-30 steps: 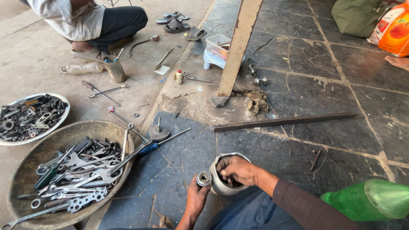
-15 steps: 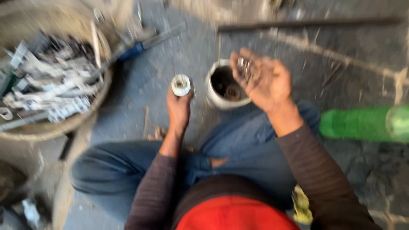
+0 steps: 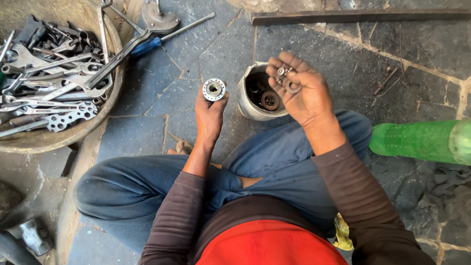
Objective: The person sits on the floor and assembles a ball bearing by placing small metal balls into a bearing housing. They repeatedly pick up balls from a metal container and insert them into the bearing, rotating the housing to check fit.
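Note:
My left hand [image 3: 209, 114] grips a round silver metal hub part [image 3: 214, 90], its holed face turned up. My right hand [image 3: 300, 89] lies palm up over a small white bowl [image 3: 245, 98], with a few small metal washers and rings [image 3: 288, 79] resting on the fingers and palm. The bowl stands on the stone floor between my knees and holds dark greasy parts, among them a rusty round piece [image 3: 270, 100]. I sit cross-legged in blue jeans.
A big worn basin [image 3: 59, 135] full of spanners and wrenches sits at the left. A blue-handled screwdriver [image 3: 162, 38] lies above it. A long metal bar [image 3: 358, 16] runs along the top. A green plastic bottle [image 3: 417, 142] lies at the right.
The view has tipped from the yard down onto my lap. My right hand has come up out of the bowl with small washers in its palm. My left hand still holds the hub part.

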